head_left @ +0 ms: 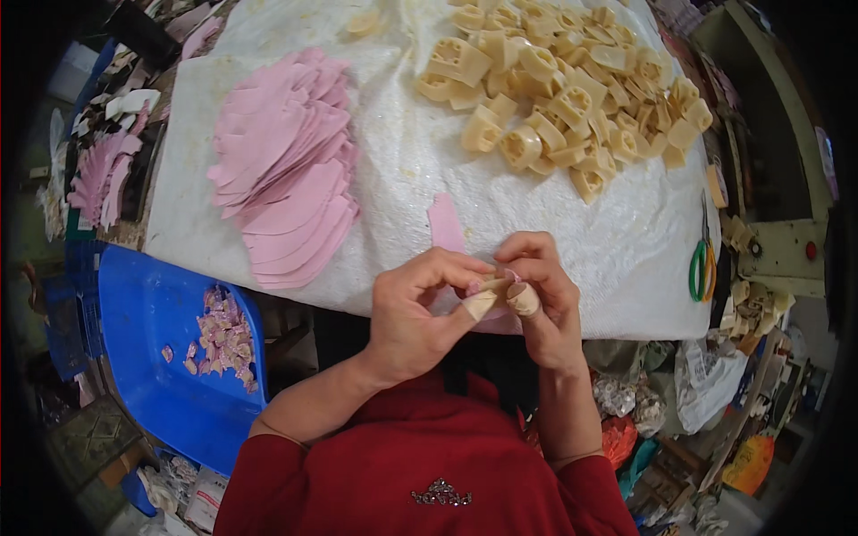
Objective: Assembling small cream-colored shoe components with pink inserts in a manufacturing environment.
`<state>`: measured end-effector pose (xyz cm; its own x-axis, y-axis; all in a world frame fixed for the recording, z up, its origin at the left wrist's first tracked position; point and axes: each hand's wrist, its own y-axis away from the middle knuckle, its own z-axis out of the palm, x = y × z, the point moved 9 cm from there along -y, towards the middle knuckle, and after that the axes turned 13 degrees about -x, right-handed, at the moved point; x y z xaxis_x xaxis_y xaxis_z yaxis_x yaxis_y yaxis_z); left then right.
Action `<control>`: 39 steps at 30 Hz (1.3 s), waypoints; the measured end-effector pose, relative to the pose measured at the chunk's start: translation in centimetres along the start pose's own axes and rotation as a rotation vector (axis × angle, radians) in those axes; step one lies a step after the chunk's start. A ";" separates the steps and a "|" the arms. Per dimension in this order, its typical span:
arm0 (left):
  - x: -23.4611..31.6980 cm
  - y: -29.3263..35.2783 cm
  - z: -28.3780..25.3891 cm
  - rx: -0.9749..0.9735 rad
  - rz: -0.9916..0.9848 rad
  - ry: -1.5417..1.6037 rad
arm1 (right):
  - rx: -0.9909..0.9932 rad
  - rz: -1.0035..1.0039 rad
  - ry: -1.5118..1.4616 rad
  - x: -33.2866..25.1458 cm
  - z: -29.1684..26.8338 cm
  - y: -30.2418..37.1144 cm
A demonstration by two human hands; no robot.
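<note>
My left hand and my right hand meet over the table's near edge, thumbs and fingers closed in a pinch. Between them is a small beige heel piece with pink material against it, mostly hidden by my fingers. Beige coverings wrap both thumb tips. Just beyond my fingers lies a single pink cut piece. Farther left, a fanned stack of pink cut pieces rests on the white cloth. Many hollow beige plastic heel pieces are heaped at the far right.
Scissors with green and orange handles lie at the table's right edge. Below left, a blue basin holds several pink-patterned pieces. Plastic bags and more beige pieces crowd the right side. Pink scraps lie at far left.
</note>
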<state>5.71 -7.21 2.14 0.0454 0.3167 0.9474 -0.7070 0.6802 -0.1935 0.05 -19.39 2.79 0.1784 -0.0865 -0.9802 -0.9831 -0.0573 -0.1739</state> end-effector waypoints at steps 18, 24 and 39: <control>6.7 -0.1 0.3 -0.104 0.418 -0.733 | 0.058 -0.154 -0.297 -2.4 -0.4 -0.6; 5.9 0.8 1.4 -0.253 0.482 -0.717 | -0.094 -0.013 -0.107 -1.3 -0.4 -1.3; -1.3 1.0 2.4 -0.293 -0.193 0.169 | 0.004 -0.097 0.052 -1.6 1.3 -0.6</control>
<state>3.24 -8.58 1.31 0.2912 0.2522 0.9228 -0.4432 0.8904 -0.1035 0.30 -17.90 4.37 0.2744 -0.1321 -0.9525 -0.9613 -0.0644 -0.2680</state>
